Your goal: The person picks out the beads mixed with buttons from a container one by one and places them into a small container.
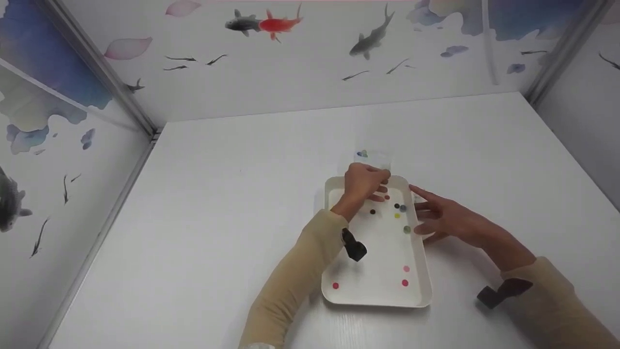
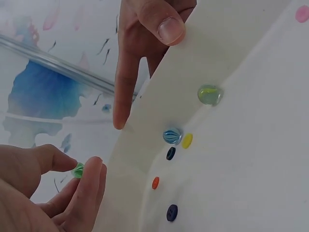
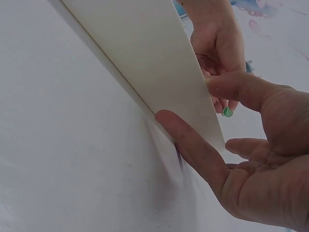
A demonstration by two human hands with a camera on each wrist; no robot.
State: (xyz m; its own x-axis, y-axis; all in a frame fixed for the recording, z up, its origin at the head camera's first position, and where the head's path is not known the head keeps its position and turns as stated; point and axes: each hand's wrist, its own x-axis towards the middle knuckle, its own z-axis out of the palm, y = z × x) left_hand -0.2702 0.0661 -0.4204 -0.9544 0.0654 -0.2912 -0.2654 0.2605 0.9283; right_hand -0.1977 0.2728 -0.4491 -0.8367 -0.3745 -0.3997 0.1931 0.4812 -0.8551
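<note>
My left hand [image 1: 364, 183] is over the far end of a white tray [image 1: 368, 257]. Its thumb and finger pinch a green marble [image 2: 78, 170], visible in both wrist views. Fingers fairly straight, my right hand [image 1: 450, 220] touches the tray's right side, with the thumb at the rim. Inside the tray, a blue striped marble [image 2: 171, 136] and a clear green-yellow marble [image 2: 210, 95] lie along the right wall. Near them are a yellow button [image 2: 187, 140], dark buttons [image 2: 172, 212] and an orange-red button [image 2: 155, 182].
Just beyond the tray stands a clear container [image 1: 375, 157], partly behind my left hand, with several marbles [image 1: 362, 153] in its left part. Toward the tray's near end lie a pink button [image 1: 406, 268] and red buttons [image 1: 335, 286]. Printed panels [image 1: 310, 72] enclose the white table [image 1: 218, 218].
</note>
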